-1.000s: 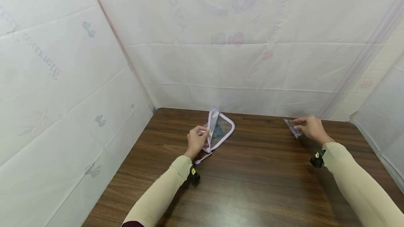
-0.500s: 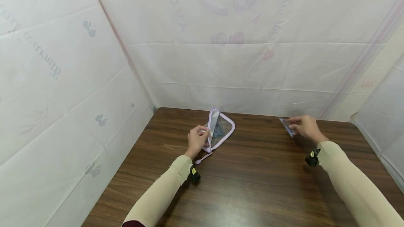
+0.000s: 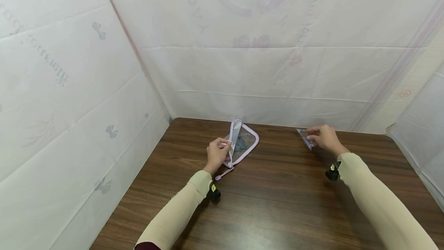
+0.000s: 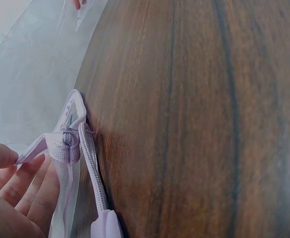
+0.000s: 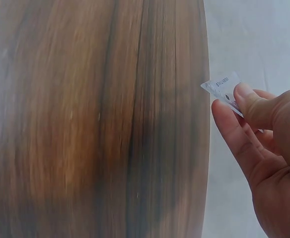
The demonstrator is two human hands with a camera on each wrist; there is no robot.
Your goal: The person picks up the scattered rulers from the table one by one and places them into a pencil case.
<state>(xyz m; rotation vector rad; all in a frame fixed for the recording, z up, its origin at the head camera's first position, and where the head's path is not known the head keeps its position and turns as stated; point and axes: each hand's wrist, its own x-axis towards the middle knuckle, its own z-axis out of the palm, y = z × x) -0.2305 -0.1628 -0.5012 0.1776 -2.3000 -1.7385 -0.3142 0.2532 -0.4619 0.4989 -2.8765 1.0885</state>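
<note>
A clear zip pouch with lilac edging lies on the table, its mouth lifted apart. My left hand pinches the raised edge of the pouch between thumb and fingers. Inside shows a bluish triangular piece, seen only through the plastic. The lilac zip pull trails from the near corner. To the right, above the table, my right hand grips a small clear set square by one side. In the right wrist view, thumb and fingers hide part of the set square, which has dark print.
The dark wood table runs to a white plastic sheet hung along its back. More sheeting stands at the left, and another sheet at the right.
My right hand has moved left with the set square, nearer to the pouch. The left hand keeps its hold on the pouch edge and has hardly moved.
</note>
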